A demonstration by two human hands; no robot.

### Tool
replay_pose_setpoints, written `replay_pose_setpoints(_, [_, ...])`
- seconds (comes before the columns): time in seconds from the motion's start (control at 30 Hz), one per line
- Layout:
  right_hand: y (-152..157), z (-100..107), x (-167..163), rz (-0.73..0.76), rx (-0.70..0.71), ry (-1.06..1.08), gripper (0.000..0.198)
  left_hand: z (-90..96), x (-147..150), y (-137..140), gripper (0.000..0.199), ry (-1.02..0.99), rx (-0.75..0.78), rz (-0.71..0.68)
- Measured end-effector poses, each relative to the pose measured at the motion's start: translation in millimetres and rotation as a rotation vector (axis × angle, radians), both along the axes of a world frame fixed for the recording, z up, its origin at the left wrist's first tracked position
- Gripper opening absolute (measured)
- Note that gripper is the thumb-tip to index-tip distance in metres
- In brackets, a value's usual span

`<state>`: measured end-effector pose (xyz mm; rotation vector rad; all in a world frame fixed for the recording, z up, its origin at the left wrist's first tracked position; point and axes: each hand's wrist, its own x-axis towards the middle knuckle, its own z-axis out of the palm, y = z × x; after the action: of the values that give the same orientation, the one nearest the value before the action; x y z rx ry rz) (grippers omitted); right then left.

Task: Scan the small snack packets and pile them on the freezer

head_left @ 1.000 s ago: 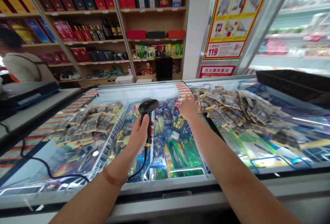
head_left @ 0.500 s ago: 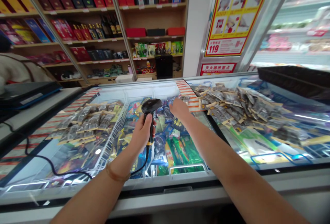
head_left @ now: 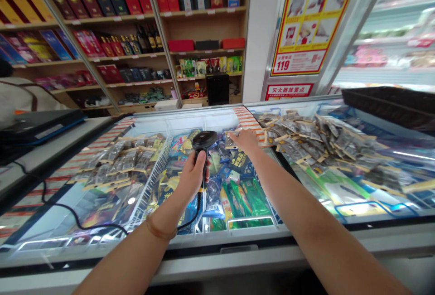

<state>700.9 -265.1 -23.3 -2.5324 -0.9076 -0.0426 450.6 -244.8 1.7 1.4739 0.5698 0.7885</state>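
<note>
My left hand (head_left: pixel 195 175) is closed around the handle of a black barcode scanner (head_left: pixel 204 138), whose head points away over the chest freezer's glass top. A coiled cable runs down from the handle past my wrist. To the right, my right hand (head_left: pixel 247 141) pinches a small packet with tan edges (head_left: pixel 231 140), just above the glass. Its contents are too small to make out. A pile of similar packets (head_left: pixel 301 134) lies on the glass to the right, and another pile (head_left: pixel 122 159) lies to the left.
Under the glass, wire baskets hold colourful bagged goods (head_left: pixel 239 195). A dark tray (head_left: pixel 387 107) rests at the back right. On the left stand a black device (head_left: pixel 44 125) and a trailing black cable (head_left: pixel 73 220). Behind are stocked shelves (head_left: pixel 204 9) and, at the far left, a person's sleeve (head_left: pixel 25 91).
My right hand has shifted right and turned, and the packet now shows at the left of its fingers. The left hand still holds the scanner; the view has shifted slightly.
</note>
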Motion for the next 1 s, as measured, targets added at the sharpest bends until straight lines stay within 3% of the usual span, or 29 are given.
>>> replay_pose_setpoints(0.13, [4.4, -1.0, 6.6, 0.014, 0.083, 0.126, 0.050, 0.4, 0.3, -1.5, 0.055, 0.009, 0.008, -0.006])
replay_pose_setpoints(0.37, [12.5, -1.9, 13.5, 0.077, 0.706, 0.411, 0.034, 2.2, 0.6, -6.6, 0.055, 0.027, -0.020, -0.013])
replay_pose_setpoints(0.5, [16.5, -0.5, 8.1, 0.192, 1.001, 0.783, 0.031, 0.8, 0.4, -7.5, 0.053, 0.038, -0.014, -0.048])
replay_pose_setpoints(0.63, [14.3, 0.8, 3.6, 0.225, 1.046, 0.961, 0.026, -1.8, 1.1, -6.9, 0.052, 0.046, 0.044, -0.118])
replay_pose_setpoints(1.0, [8.3, 8.6, -3.4, 0.245, 1.069, 0.938, 0.024, -3.4, 3.4, -6.5, 0.053, 0.120, 0.133, -0.209])
